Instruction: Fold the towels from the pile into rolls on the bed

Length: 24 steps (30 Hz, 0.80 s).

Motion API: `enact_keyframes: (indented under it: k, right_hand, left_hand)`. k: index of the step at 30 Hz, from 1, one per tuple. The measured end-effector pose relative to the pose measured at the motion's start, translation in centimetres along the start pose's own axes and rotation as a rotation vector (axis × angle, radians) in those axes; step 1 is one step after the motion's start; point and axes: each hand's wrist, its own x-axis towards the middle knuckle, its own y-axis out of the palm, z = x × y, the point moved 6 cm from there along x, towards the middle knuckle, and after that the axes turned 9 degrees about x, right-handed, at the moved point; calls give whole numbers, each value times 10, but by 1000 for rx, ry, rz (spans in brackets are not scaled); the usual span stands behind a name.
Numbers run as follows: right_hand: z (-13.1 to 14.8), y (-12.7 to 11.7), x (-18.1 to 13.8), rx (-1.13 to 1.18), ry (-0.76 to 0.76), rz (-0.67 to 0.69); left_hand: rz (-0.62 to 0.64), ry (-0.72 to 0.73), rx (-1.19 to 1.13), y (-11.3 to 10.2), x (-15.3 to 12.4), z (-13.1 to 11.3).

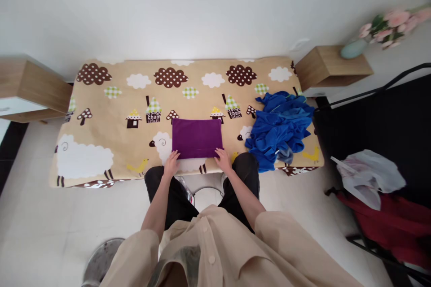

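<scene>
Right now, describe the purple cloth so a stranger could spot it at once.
On the long beige cover printed with sheep and clouds, look midway along the front. There, the left hand and right hand touch the near corners of the purple cloth. It's a flat, plain rectangle, unlike the crumpled blue fabric to its right.

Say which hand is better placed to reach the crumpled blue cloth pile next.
Probably the right hand: it is nearer the blue cloth pile; the left hand is at the left end of the flat purple fabric rectangle.
</scene>
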Motion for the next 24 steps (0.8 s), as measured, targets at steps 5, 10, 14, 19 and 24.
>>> enact_keyframes:
  k: [5, 10, 14, 19, 24]
  right_hand:
    - [-7, 12, -7, -172, 83, 134]
    - [-3, 11, 4, -253, 88, 147]
    - [-2, 7, 17, -303, 103, 156]
    - [-3, 5, 33, -317, 127, 204]
    - [1, -3, 35, -315, 161, 192]
  left_hand:
    - [54, -51, 174, 9, 0, 3]
    - [35, -34, 237, 9, 7, 2]
    - [41, -21, 243, 10, 16, 4]
    - [70, -50, 231, 11, 21, 8]
    - [104, -73, 194, 5, 15, 4]
